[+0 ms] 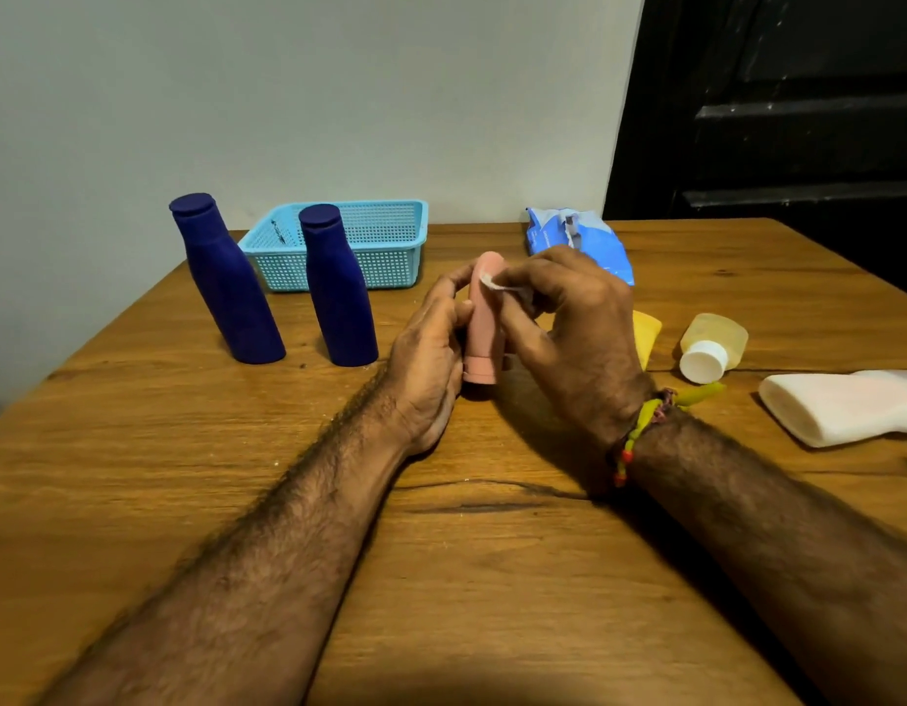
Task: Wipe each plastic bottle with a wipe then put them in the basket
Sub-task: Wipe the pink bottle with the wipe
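A small pink bottle (484, 328) stands cap-down at the middle of the wooden table (441, 552). My left hand (428, 364) grips its left side. My right hand (568, 323) pinches a white wipe (495, 282) against the bottle's upper part. Two dark blue bottles (227, 282) (339, 293) stand upright to the left. Behind them sits the light blue basket (390, 236) with nothing in it. To the right lie a yellow bottle (647, 331), a clear yellowish bottle with a white cap (711, 343) and a white bottle (843, 407).
A blue wipe packet (573, 236) lies at the back behind my right hand. A pale wall stands behind the table, with a dark door at the right. The table's left edge runs diagonally near the blue bottles.
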